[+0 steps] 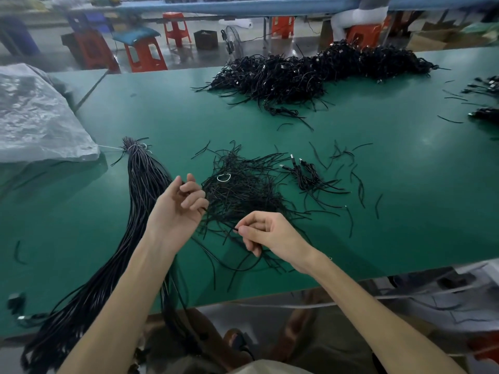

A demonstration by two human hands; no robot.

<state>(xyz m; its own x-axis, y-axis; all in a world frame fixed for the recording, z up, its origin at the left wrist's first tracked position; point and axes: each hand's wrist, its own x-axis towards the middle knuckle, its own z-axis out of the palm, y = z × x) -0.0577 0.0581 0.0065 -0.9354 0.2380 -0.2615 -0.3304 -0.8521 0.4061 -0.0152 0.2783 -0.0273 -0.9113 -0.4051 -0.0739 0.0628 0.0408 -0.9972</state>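
Head view: we are working at green table (378, 217). Right hand (272, 236) pinching black tie (235, 229) at near edge of loose tie pile (243, 195). Left hand (178, 209) curling fingers, grip unclear. Long cable bundle (140, 211) lying left, coiled-cable heap (310, 71) sitting far back, red stools (145, 54) standing beyond.

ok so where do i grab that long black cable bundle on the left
Grip the cable bundle just below the white tie at its far end, coming down from above. It lies flat, and there the strands are bound into one tight neck; nearer you they fan out loose.
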